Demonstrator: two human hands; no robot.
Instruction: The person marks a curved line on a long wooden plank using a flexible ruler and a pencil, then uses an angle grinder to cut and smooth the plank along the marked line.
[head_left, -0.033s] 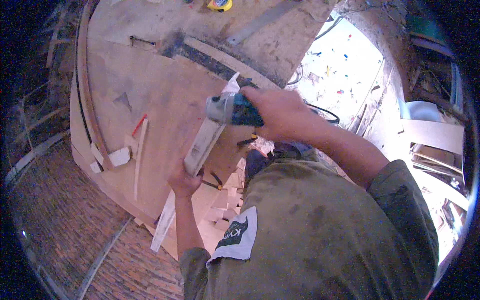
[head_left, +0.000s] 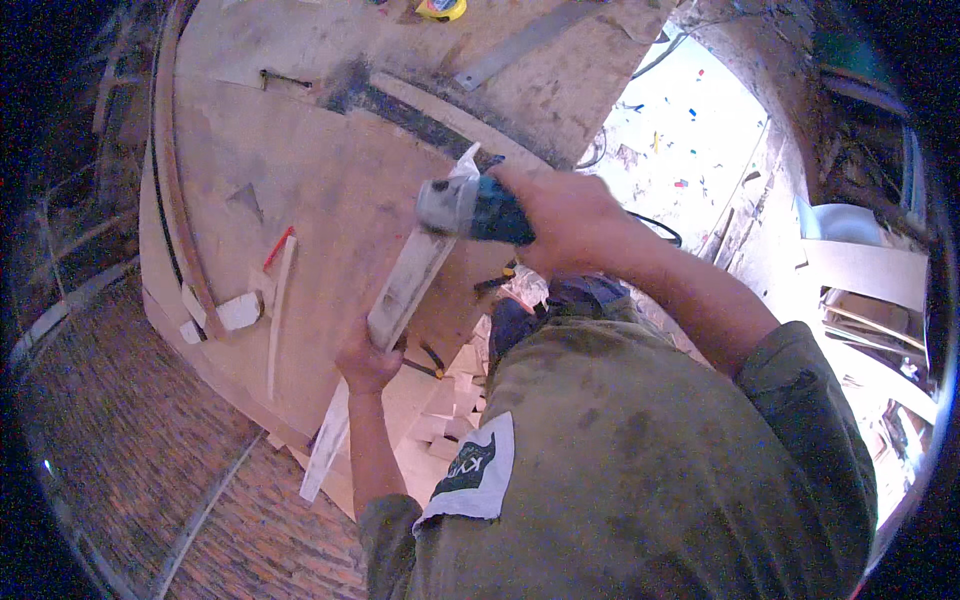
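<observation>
My left hand (head_left: pixel 368 362) wraps round a long pale wooden strip (head_left: pixel 412 280), which slants across the board-topped table with its lower end past the near edge. My right hand (head_left: pixel 570 222) grips a teal, corded hand-held power tool (head_left: pixel 492 212). The tool's grey metal head lies over the strip's upper end, just above my left hand's stretch of it. A whitish pointed piece sticks up beyond the head; I cannot tell what it belongs to. The tool's underside is hidden.
On the table (head_left: pixel 330 190) lie a red pencil-like stick (head_left: pixel 278 248), a thin wooden stick (head_left: pixel 281 315), a pale block (head_left: pixel 239 313), a yellow tape measure (head_left: pixel 442 9) and a flat metal bar (head_left: pixel 525 48). Yellow-black tool handles (head_left: pixel 436 368) are near the strip. A dark cord (head_left: pixel 660 228) trails right.
My right hand and the power tool have shifted very slightly to the right, with the head tilted a little differently. My left hand and the strip stay practically still.
</observation>
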